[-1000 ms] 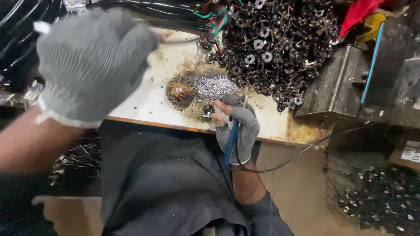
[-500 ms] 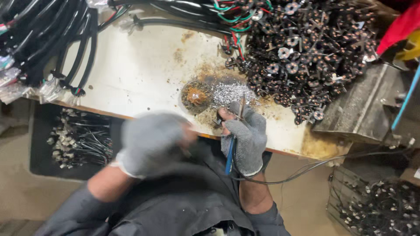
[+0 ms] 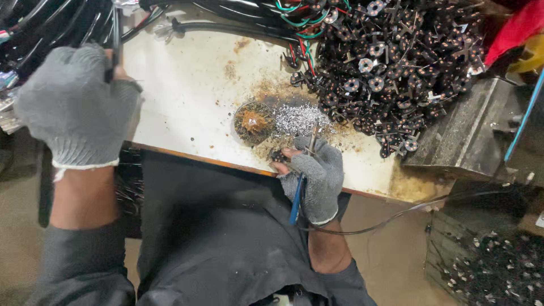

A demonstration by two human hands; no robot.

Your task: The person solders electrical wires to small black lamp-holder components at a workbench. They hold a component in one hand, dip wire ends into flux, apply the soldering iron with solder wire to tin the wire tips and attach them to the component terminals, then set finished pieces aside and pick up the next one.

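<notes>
My right hand [image 3: 315,177], in a grey fingerless glove, rests at the front edge of the white workbench [image 3: 187,102]. It grips a blue-handled soldering iron [image 3: 297,195] whose metal tip points up toward a heap of silvery solder scraps [image 3: 297,119]. A small round tin with rusty residue [image 3: 253,122] sits just left of that heap. My left hand [image 3: 76,107], also in a grey glove, is raised at the left and pinches a black cable [image 3: 115,34] from the bundle at the bench's far left.
A large pile of small dark round parts with wire leads [image 3: 396,62] covers the right of the bench. Black cable bundles [image 3: 51,22] lie at the top left. A grey metal box [image 3: 464,133] stands at the right edge, and a bin of parts [image 3: 493,266] sits below.
My left hand has moved from near my lap up and left to the cable bundle and taken hold of a black cable. My right hand stays at the bench edge with the iron.
</notes>
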